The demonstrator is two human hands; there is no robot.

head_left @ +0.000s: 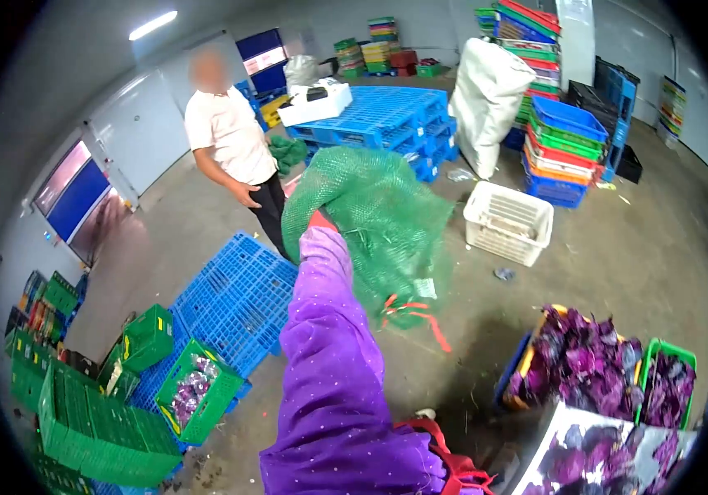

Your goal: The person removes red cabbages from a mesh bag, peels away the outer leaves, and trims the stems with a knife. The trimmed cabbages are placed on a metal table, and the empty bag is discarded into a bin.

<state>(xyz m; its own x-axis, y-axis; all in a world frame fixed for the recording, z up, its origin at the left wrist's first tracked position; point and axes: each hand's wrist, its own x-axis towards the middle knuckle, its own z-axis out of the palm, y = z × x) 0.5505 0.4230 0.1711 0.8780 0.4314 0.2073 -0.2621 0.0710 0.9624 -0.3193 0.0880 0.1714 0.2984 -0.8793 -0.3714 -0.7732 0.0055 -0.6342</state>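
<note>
A purple sleeve with white dots reaches forward up the middle of the view; I take it for my left arm. At its end my left hand (322, 220), with red at the wrist, is closed on a large green mesh bag (379, 223). The net's folds hide my fingers. The bag spreads out to the right of my hand, above the floor. A red ribbon (408, 309) and a small white tag (425, 288) are at its lower end. My right hand is out of view.
A person (230, 136) stands beyond the bag at left. Blue pallets (234, 289) lie left, near green crates (98, 421). A white crate (509, 223) and stacked crates (564, 144) stand right. Crates of purple cabbage leaves (577, 355) sit at lower right.
</note>
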